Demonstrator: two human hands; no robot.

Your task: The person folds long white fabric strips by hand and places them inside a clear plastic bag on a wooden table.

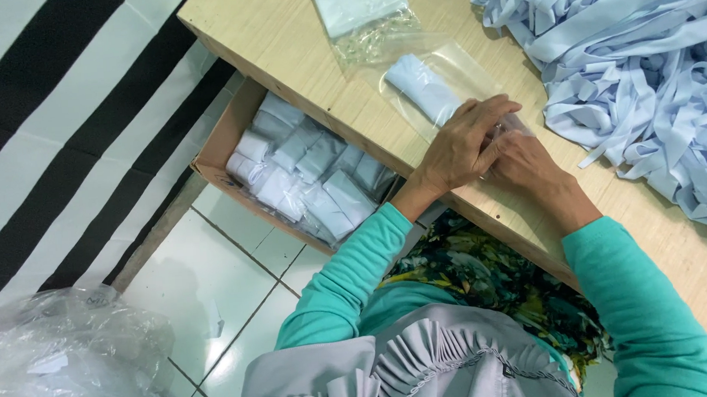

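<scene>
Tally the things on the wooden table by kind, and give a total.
Clear bag with a folded pale blue cloth, under both hands: 1
Filled clear bag at the table's far edge: 1
Heap of pale blue strips: 1
Hands resting on the table: 2, left hand, right hand
Total: 5

1. Landmark: the wooden table (295, 43). Your left hand (463, 144) and right hand (529, 166) meet near its front edge, fingers overlapping.
2. Both hands press on the open end of a clear plastic bag (444, 74) lying flat on the table; a folded pale blue cloth (422, 89) sits inside it.
3. Further in on the table: a second filled bag (361, 10), just beside the first.
4. Table's right side: heap of pale blue fabric strips (647, 58), close to your right hand.
5. Below the table's left edge: cardboard box (227, 141) packed with bagged cloths.
6. On the tiled floor, well apart from the table: crumpled clear plastic (61, 363).
</scene>
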